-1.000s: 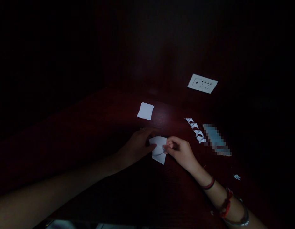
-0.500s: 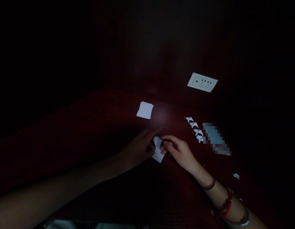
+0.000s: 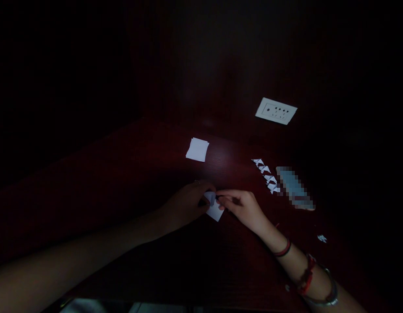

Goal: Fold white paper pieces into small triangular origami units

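Between my hands is a small white sheet of paper [image 3: 216, 213], its far part curled up and over toward me. My left hand [image 3: 191, 199] has its fingers closed on the left side of the curled part. From the right, my right hand [image 3: 242, 206] pinches the paper's edge between thumb and forefinger. Beyond them lies a stack of square white paper [image 3: 197, 150]. To the right, several small folded paper pieces [image 3: 266, 174] stand in a slanting row.
A phone with a blurred screen [image 3: 295, 189] lies right of the folded pieces. White scraps [image 3: 322, 238] are on the dark red table [image 3: 149, 161] near my right forearm. A white socket plate [image 3: 276, 111] is at the back. The surroundings are very dark.
The paper's far part has been bent further over toward me. My left fingers have drawn in from spread to closed on it, and my right fingertips have come closer to them.
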`<state>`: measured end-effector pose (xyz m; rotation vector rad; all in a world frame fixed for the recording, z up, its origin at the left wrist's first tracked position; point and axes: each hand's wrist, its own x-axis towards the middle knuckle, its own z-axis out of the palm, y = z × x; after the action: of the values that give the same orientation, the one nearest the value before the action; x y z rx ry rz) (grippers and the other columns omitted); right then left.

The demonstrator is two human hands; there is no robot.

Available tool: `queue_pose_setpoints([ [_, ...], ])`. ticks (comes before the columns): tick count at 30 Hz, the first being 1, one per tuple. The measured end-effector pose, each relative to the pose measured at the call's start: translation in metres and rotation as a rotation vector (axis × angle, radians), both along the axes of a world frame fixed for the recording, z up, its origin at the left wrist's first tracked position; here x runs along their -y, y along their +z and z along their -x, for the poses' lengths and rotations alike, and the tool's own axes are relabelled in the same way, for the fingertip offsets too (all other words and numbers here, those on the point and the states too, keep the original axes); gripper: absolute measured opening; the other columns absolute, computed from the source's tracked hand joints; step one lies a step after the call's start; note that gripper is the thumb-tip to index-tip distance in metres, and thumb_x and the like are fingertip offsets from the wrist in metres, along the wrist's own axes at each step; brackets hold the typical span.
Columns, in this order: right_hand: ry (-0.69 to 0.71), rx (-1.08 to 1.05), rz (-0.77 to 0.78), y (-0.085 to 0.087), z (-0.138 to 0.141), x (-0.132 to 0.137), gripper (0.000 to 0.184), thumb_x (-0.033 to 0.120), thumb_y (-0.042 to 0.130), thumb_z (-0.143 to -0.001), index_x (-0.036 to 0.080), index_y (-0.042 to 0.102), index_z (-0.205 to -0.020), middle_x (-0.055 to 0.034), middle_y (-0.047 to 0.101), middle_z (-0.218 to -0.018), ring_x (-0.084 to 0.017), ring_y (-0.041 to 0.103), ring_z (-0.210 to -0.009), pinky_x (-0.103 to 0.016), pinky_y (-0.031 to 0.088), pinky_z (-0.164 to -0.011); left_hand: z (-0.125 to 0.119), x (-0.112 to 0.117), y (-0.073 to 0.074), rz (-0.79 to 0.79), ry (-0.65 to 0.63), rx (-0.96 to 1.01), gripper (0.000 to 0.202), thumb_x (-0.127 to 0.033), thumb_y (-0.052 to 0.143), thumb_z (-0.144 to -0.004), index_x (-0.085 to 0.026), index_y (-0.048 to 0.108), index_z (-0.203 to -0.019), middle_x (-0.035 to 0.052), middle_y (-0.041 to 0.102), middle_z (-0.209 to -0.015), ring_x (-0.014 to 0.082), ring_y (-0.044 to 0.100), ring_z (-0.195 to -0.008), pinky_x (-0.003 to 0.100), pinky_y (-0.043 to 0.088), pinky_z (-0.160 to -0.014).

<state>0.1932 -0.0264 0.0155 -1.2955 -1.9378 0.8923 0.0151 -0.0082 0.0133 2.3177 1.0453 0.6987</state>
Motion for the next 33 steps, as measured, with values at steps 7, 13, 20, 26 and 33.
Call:
queue_pose_setpoints([
  [7, -0.031, -0.061, 0.086, -0.008, 0.001, -0.002, 0.025, 0.033, 0.054, -0.071, 0.015, 0.062, -0.087, -0.0032, 0.065, -0.07, -0.012, 0.058, -0.06, -0.023, 0.044, -0.054, 0.002, 0.0, 0.002, 0.002, -0.005, -0.014, 0.022, -0.011, 0.054, -0.067, -0.019, 0.053, -0.087, -0.0008, 0.052, -0.085, 0.0131, 0.049, -0.072, 0.025, 0.039, -0.064],
  [13, -0.065, -0.023, 0.0, -0.007, 0.004, 0.003, 0.026, 0.034, 0.064, -0.061, 0.017, 0.057, -0.08, -0.0009, 0.063, -0.068, -0.011, 0.057, -0.06, -0.022, 0.044, -0.054, 0.0, -0.001, 0.004, 0.051, 0.008, 0.013, 0.017, -0.02, 0.058, -0.068, -0.018, 0.053, -0.084, -0.0005, 0.052, -0.082, 0.0139, 0.051, -0.073, 0.024, 0.038, -0.063],
  [20, -0.044, 0.04, -0.074, -0.003, 0.005, 0.004, 0.018, 0.017, 0.053, -0.069, 0.017, 0.055, -0.086, 0.001, 0.061, -0.066, -0.008, 0.054, -0.056, -0.019, 0.041, -0.052, 0.0, -0.004, -0.001, 0.085, 0.009, 0.028, 0.019, -0.021, 0.057, -0.069, -0.019, 0.052, -0.087, -0.0013, 0.053, -0.082, 0.0141, 0.051, -0.075, 0.024, 0.038, -0.064],
  [26, -0.061, 0.095, -0.08, 0.002, 0.006, 0.004, 0.019, 0.011, 0.048, -0.069, 0.017, 0.058, -0.084, 0.0025, 0.059, -0.061, -0.006, 0.051, -0.052, -0.017, 0.038, -0.049, 0.0, -0.005, -0.001, 0.061, -0.027, 0.015, 0.02, -0.018, 0.056, -0.069, -0.02, 0.052, -0.089, -0.001, 0.052, -0.085, 0.0135, 0.051, -0.076, 0.024, 0.039, -0.066],
  [33, -0.102, 0.083, -0.089, 0.0, 0.007, 0.005, 0.016, 0.016, 0.049, -0.07, 0.016, 0.058, -0.084, 0.0025, 0.058, -0.058, -0.006, 0.049, -0.049, -0.017, 0.037, -0.048, -0.001, -0.003, -0.004, 0.079, -0.044, 0.066, 0.026, -0.017, 0.057, -0.069, -0.02, 0.049, -0.094, -0.0007, 0.051, -0.09, 0.0118, 0.054, -0.077, 0.023, 0.042, -0.066],
])
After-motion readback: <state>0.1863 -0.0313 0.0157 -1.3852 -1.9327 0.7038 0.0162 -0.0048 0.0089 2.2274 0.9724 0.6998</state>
